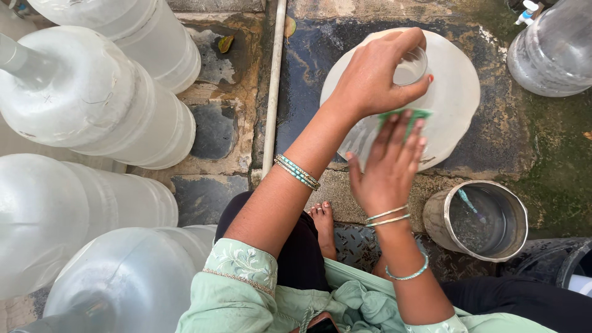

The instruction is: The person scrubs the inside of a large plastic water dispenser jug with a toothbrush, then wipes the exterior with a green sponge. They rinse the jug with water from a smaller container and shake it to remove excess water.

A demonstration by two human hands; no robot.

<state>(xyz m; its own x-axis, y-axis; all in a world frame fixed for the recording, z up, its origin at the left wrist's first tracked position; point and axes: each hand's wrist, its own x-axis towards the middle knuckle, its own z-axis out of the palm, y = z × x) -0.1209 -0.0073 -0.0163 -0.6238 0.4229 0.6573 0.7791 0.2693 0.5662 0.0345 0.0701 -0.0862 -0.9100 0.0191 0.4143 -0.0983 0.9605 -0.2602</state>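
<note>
A large translucent water jug [453, 102] stands upright on the wet stone floor in front of me. My left hand [373, 77] grips its neck at the open mouth [411, 66]. My right hand [388, 166] lies flat against the jug's near shoulder, pressing a green scrub pad [407, 115] under its fingers. Both wrists wear thin bangles.
Several big empty jugs lie stacked at the left [92, 98]. Another jug [555, 49] stands at the top right. A steel pot [478, 219] with water and a small brush sits at the right of my knee. A white pipe [274, 86] runs along the floor. My bare foot [324, 225] rests below the jug.
</note>
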